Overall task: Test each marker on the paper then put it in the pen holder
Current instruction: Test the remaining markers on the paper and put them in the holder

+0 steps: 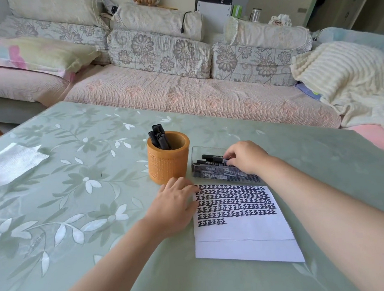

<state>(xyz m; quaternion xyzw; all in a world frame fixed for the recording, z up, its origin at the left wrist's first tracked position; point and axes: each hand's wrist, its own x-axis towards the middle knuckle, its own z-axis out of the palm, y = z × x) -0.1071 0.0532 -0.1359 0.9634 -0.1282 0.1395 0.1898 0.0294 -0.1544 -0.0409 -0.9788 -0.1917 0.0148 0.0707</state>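
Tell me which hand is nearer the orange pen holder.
Left. The left hand lies just before the pen holder; the right hand grips a marker farther right, in the clear box.

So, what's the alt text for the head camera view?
A person's right hand pinches a black marker in a clear box, while the left hand rests on a paper with rows of black marks. An orange pen holder beside them holds several markers.

Green floral table with orange pen holder, clear marker tray, inked paper, shiny sheet.
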